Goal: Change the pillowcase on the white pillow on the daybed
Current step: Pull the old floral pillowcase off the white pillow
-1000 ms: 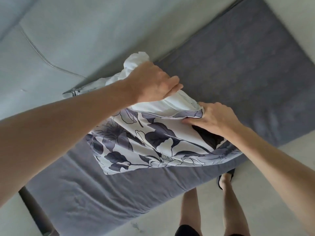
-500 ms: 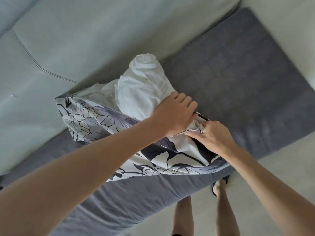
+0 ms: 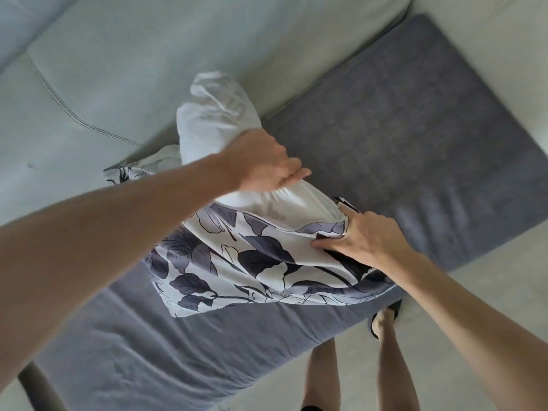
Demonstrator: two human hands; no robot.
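A white pillow sticks halfway out of a white pillowcase with dark blue leaf print on the grey daybed mattress. My left hand grips the bare pillow near the case's open edge, fingers wrapped over its top. My right hand pinches the printed case's open hem at its right corner, thumb on top of the fabric. The lower half of the pillow is hidden inside the case.
A pale wall with a thin cable runs behind the daybed. My legs and a dark slipper stand on the light floor at the mattress's front edge. A dark frame leg shows at bottom left.
My left hand let go at the hem and moved back up onto the exposed pillow. More white pillow now stands out of the printed case. My right hand stayed on the hem.
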